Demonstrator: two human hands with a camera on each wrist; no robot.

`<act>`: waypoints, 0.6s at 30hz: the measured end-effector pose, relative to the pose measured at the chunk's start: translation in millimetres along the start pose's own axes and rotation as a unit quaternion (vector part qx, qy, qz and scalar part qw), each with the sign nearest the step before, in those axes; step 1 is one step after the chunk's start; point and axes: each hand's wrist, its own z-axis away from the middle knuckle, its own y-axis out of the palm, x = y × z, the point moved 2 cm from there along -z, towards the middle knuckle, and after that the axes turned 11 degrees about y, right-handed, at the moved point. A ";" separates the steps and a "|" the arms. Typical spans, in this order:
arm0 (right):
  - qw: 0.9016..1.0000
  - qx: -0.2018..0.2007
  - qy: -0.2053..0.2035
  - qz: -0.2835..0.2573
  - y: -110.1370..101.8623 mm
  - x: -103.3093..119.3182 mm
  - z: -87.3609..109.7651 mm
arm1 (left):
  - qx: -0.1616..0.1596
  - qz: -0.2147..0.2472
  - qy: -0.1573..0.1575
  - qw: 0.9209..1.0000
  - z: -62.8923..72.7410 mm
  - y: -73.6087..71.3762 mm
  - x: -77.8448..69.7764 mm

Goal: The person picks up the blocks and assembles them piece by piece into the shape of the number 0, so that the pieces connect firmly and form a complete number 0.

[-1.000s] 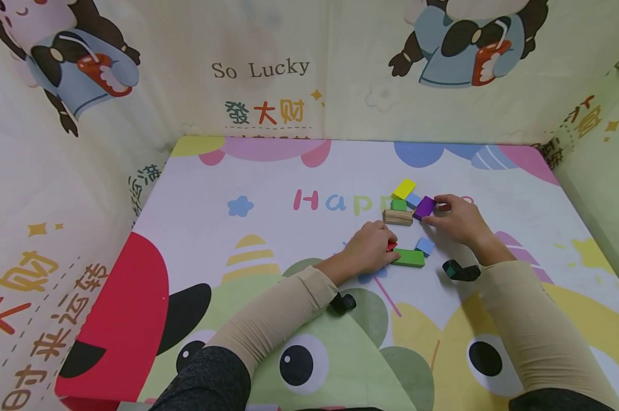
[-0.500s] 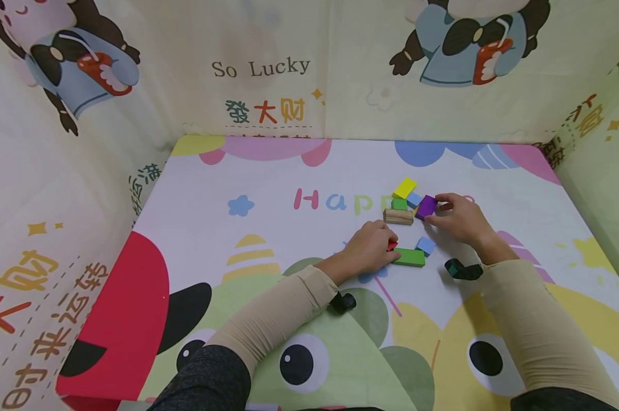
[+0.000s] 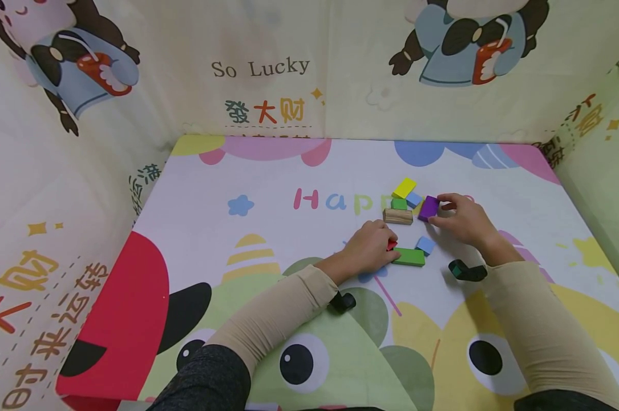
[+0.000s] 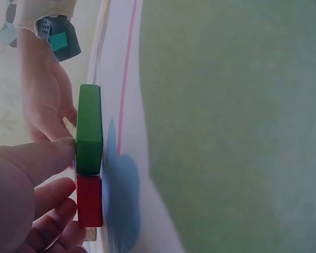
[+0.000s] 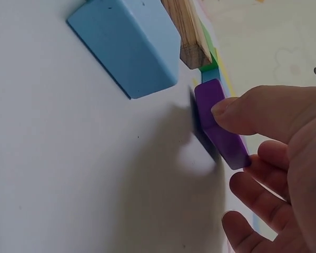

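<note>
My right hand [image 3: 465, 221] pinches a purple block [image 3: 428, 209] between thumb and fingers. In the right wrist view, that purple block [image 5: 224, 129] is tilted, with a shadow beside it. My left hand [image 3: 369, 246] curls around a small red block [image 4: 89, 203], mostly hidden in the head view. Its thumb touches the long green block [image 3: 409, 257], which sits end to end with the red one in the left wrist view. A light blue block [image 3: 425, 245] lies just behind the green block's right end.
Left of the purple block lies a wood-grain block [image 3: 397, 216], with a small green block [image 3: 399, 204], a blue block [image 3: 413, 200] and a yellow block [image 3: 404, 188] behind it. Another yellow piece is partly hidden by the purple block. A printed mat [image 3: 268, 240] covers the table.
My right hand has moved slightly right with the purple block, away from the wood-grain block, uncovering more of the yellow piece behind. My left hand has stayed in place.
</note>
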 end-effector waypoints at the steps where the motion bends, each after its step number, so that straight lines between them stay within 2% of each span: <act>1: 1.000 0.000 -0.003 0.001 -0.6 -0.5 0.4 | 0.000 0.000 0.000 1.000 0.0 0.0 -0.1; 18: 1.000 0.005 -0.022 -0.003 -4.7 -2.8 6.8 | -0.004 0.006 -0.003 1.000 1.4 0.2 -0.4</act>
